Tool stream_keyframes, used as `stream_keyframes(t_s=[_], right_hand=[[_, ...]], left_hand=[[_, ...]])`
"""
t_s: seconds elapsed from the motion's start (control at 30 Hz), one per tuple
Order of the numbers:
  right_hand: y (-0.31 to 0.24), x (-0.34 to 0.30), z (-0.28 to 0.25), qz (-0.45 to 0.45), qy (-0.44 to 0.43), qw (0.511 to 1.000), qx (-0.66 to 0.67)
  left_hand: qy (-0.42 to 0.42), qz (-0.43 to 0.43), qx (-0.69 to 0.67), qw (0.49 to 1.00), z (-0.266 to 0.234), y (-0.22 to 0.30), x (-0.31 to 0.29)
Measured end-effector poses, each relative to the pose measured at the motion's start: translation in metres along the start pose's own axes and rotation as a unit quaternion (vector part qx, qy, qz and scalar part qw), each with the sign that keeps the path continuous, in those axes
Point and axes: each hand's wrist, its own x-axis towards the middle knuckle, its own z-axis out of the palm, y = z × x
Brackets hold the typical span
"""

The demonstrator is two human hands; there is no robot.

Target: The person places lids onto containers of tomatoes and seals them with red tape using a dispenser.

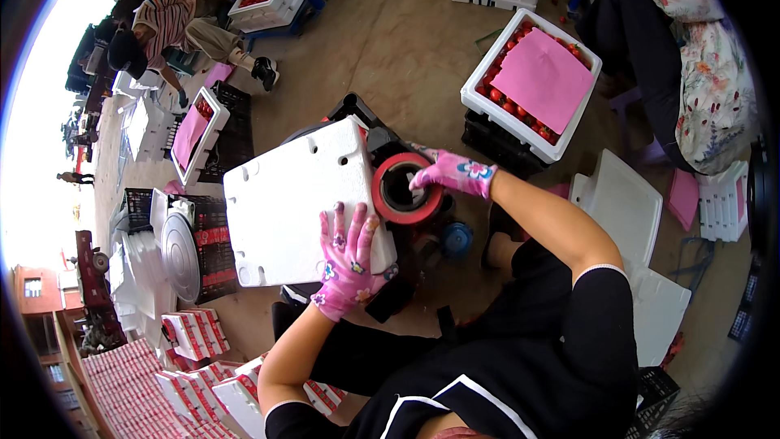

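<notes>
My left hand [351,264], in a pink flowered glove, lies flat with spread fingers on a closed white foam box [284,203]. The box sits in front of me, slightly tilted in view, with small holes near its edges. At its right end, my right hand [455,173], gloved the same way, grips a red ring-shaped roll, which looks like tape [400,213]. The thumb hooks into the roll's dark centre, and the other fingers are partly hidden behind its rim. Dark equipment under the box is mostly covered.
An open foam box [475,97] of tomatoes under pink paper [544,77] stands on a black crate at the far right. A person in a floral top [707,89] sits beside it. Another person in stripes [166,20] bends at far left. A blue round object [457,239] is near the roll.
</notes>
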Motion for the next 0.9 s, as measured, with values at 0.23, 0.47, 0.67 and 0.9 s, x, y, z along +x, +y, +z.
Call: stream_keyframes(t_s=[0.23,0.47,0.67,0.9], right_hand=[[-0.013,0.018,-0.015,0.049,0.007,0.997,-0.056],[0.028,-0.110,0.064,0.015,0.055,0.996,-0.062],[0.044,-0.187,0.116,0.107,0.082,0.991,-0.016],[0.047,-0.147,0.129,-0.011,0.043,0.998,0.033]], left_hand=[[-0.076,-0.005,0.019,0.997,-0.021,-0.012,0.006],[-0.049,-0.091,0.035,0.994,-0.005,-0.003,0.018],[-0.022,-0.139,0.071,0.988,0.007,-0.001,0.031],[-0.051,-0.139,0.076,0.986,0.006,-0.004,0.039]])
